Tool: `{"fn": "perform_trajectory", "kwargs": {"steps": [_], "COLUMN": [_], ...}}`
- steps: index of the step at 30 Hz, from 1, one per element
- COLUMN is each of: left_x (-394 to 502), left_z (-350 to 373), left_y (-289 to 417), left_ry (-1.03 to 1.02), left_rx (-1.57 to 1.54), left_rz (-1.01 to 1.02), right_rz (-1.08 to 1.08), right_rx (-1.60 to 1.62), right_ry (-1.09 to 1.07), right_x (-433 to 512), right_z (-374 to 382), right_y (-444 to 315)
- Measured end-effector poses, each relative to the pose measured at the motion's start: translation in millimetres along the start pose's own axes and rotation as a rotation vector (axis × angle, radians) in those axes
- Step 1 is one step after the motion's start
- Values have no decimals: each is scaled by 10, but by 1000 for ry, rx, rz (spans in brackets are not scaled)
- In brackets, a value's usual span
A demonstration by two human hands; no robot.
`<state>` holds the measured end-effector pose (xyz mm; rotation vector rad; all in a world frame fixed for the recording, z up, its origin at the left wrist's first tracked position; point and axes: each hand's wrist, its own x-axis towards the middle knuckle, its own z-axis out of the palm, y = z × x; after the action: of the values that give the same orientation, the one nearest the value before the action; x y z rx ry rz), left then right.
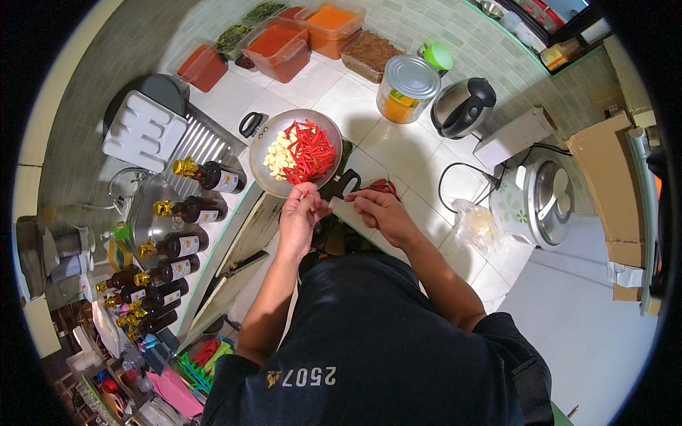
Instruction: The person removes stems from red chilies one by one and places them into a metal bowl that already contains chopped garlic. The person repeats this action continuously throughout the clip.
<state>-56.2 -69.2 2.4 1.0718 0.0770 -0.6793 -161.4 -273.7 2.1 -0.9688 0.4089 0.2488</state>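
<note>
A round metal pan (262, 168) with black side handles rests on the white tiled counter. Peeled garlic cloves (279, 155) lie on its left side, and red chili peppers (313, 152) fill its right side. My left hand (299, 215) is at the pan's near rim, with fingers closed on a bit of red chili. My right hand (382, 213) is right of it, by the pan's right handle; its thumb and fingers are drawn together, and whether they pinch anything is too small to tell. More red chilies (384, 186) lie on the counter just beyond my right hand.
Tubs of red sauce (276, 50), a large tin can (408, 88) and an electric kettle (462, 109) stand at the back. Several dark bottles (213, 178) line the left by a metal sink (146, 213). A plastic bag (479, 226) and a rice cooker (533, 205) are at right.
</note>
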Motion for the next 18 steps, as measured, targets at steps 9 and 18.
{"fn": "perform_trajectory", "kwargs": {"steps": [9,18], "left_x": [-294,-412], "left_z": [25,-252], "left_y": [137,275], "left_ry": [-122,-226], "left_rx": [1116,1353], "left_rz": [567,607], "right_rz": [-171,-139], "right_rx": [-504,-1018], "right_ry": [-104,-190], "right_x": [179,181], "right_z": [161,258], "right_y": [130,20]}}
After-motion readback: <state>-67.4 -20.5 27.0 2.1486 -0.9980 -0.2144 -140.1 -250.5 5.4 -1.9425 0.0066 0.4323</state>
